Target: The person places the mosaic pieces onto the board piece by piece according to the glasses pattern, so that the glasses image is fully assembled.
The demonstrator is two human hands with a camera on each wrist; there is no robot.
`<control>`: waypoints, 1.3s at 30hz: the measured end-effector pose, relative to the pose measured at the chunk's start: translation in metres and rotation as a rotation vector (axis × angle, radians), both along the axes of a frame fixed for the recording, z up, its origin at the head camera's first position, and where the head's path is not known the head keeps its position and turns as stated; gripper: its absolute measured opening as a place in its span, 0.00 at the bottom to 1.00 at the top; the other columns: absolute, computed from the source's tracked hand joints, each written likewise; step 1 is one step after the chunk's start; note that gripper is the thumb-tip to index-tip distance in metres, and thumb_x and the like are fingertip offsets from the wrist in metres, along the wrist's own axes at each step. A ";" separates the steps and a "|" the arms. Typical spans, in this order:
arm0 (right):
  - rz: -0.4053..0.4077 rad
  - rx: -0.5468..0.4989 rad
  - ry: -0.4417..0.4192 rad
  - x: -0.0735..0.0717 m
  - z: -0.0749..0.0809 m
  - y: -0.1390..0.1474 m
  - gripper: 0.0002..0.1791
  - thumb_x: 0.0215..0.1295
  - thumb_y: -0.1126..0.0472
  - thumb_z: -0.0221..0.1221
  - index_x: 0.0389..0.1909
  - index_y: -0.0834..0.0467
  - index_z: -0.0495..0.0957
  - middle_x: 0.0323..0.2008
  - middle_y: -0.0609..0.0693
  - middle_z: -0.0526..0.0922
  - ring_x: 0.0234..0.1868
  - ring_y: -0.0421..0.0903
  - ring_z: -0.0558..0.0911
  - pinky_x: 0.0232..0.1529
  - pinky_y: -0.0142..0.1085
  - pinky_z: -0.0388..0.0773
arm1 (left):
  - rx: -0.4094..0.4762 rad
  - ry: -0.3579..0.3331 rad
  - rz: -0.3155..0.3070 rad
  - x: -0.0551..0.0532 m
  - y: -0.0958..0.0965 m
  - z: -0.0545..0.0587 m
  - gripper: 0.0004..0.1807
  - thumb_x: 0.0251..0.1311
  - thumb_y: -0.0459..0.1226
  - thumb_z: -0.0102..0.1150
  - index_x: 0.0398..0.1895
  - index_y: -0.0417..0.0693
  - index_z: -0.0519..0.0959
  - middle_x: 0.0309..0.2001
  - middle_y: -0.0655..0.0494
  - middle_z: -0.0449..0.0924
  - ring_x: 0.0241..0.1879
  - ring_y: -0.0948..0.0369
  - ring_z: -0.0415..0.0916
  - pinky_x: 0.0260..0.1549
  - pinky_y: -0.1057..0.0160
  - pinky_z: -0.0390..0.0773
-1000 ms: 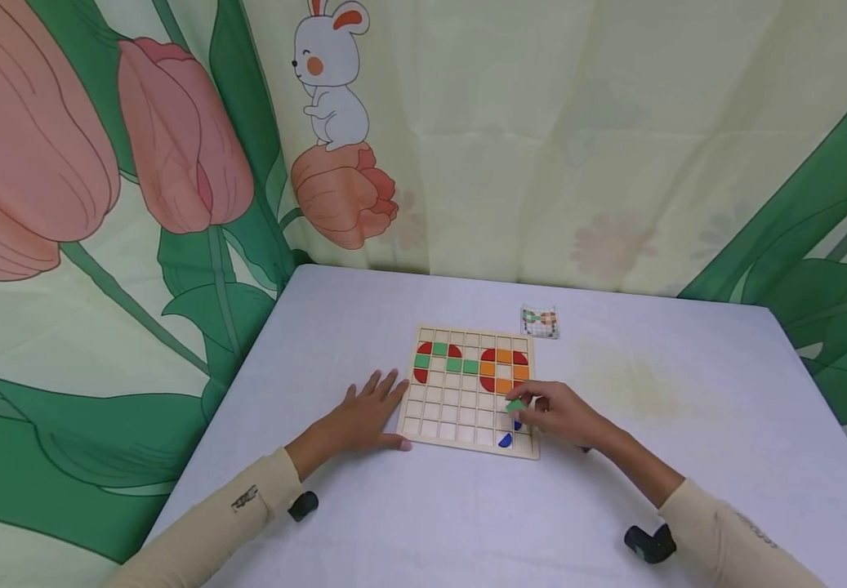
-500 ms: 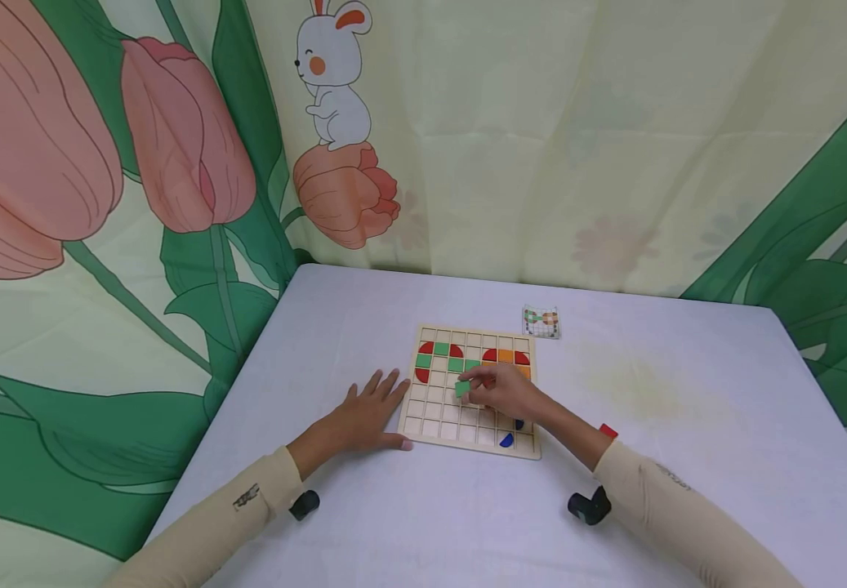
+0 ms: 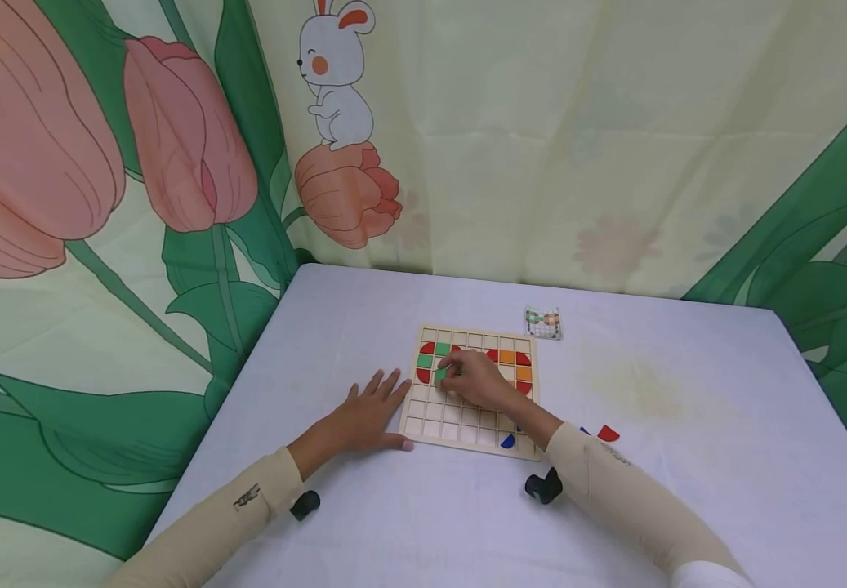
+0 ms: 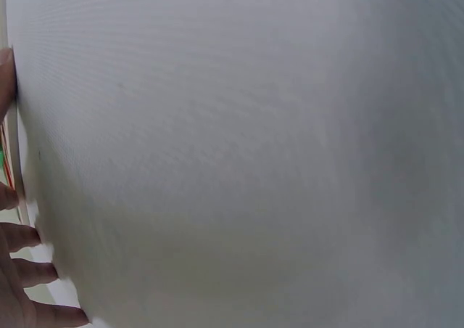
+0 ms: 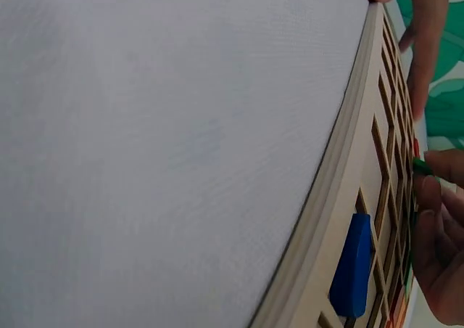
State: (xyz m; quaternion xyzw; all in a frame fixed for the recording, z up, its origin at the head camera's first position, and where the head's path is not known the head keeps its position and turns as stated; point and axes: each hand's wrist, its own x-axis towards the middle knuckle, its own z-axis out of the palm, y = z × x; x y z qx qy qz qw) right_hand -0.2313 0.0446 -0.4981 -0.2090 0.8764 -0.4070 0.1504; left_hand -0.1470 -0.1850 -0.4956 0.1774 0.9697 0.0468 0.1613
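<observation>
A pale wooden grid board point(image 3: 430, 429) lies on the table, bearing red, green and orange tiles in its upper rows. My right hand point(image 3: 474, 380) reaches across it and pinches a green square tile point(image 3: 440, 376) between thumb and finger, close over a cell beside a red quarter-round tile point(image 3: 423, 376). The right wrist view also catches this green tile point(image 5: 422, 167) at the fingertips, edge-on. My left hand point(image 3: 367, 418) lies spread on the table against the board's left edge, its thumb by the near left corner. Several middle tiles are hidden behind the right hand.
A blue rounded piece point(image 3: 507, 441) sits in the board's nearest row. Right of the board, a red quarter-round piece point(image 3: 608, 434) lies on the white tabletop point(image 3: 688, 392), a blue piece point(image 3: 584, 430) partly behind the sleeve. A small pattern card point(image 3: 543, 322) lies beyond the board.
My right hand has carried the green tile leftward across the board, from its right side to the left part. The red loose piece has come into view. My left hand has stayed put.
</observation>
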 end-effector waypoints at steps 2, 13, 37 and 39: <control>-0.008 0.027 0.014 0.000 -0.001 -0.004 0.14 0.61 0.59 0.69 0.47 0.56 0.85 0.28 0.44 0.82 0.27 0.41 0.77 0.29 0.34 0.75 | 0.006 0.000 0.001 0.000 0.000 -0.001 0.59 0.52 0.71 0.61 0.81 0.53 0.51 0.82 0.48 0.45 0.80 0.41 0.42 0.66 0.29 0.58; -0.027 0.147 0.103 0.002 0.000 -0.011 0.12 0.60 0.56 0.71 0.44 0.53 0.88 0.27 0.42 0.81 0.29 0.41 0.76 0.31 0.34 0.74 | -0.014 0.008 -0.013 -0.002 -0.002 -0.002 0.59 0.52 0.72 0.59 0.81 0.54 0.50 0.82 0.48 0.44 0.80 0.42 0.42 0.66 0.29 0.59; 0.122 0.054 0.060 0.011 0.022 0.090 0.14 0.69 0.58 0.63 0.52 0.58 0.83 0.40 0.48 0.85 0.32 0.42 0.78 0.32 0.31 0.76 | 0.000 0.004 -0.004 -0.001 0.000 -0.006 0.59 0.53 0.71 0.59 0.81 0.54 0.49 0.82 0.48 0.44 0.80 0.42 0.41 0.66 0.29 0.58; 0.090 0.067 0.044 0.015 0.021 0.109 0.14 0.68 0.57 0.64 0.51 0.58 0.83 0.40 0.48 0.85 0.32 0.43 0.77 0.30 0.30 0.77 | -0.004 0.012 -0.006 -0.001 -0.001 -0.006 0.59 0.53 0.71 0.59 0.81 0.53 0.50 0.82 0.48 0.45 0.80 0.42 0.42 0.66 0.29 0.59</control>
